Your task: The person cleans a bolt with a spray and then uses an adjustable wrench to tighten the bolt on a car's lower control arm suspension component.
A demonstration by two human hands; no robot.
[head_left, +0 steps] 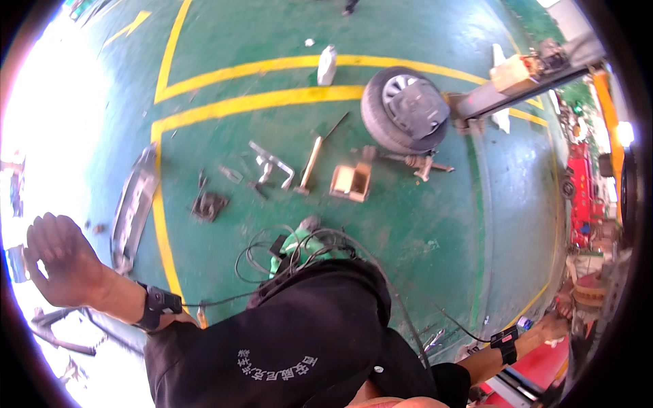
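My left hand (62, 262) is raised at the left, its fingers loosely bent and the thumb apart. Nothing shows in it. A dark device is strapped to that wrist, with a cable running from it toward my body. Far to the right, my right arm reaches out to a crowded stand of brown and red parts. There my right hand (554, 325) is small and shadowed, next to a round brown part (590, 291). Its fingers blend into the things around it, so any hold is unclear. A second device sits on the right wrist.
On the green floor lie a wheel (375, 112) with a dark cover, a hammer (311, 163), an open cardboard box (350, 182), a metal bar tool (272, 163) and a long grey bumper-like part (136, 204). A white bottle (327, 66) stands beyond. A grey post (503, 95) rises at right.
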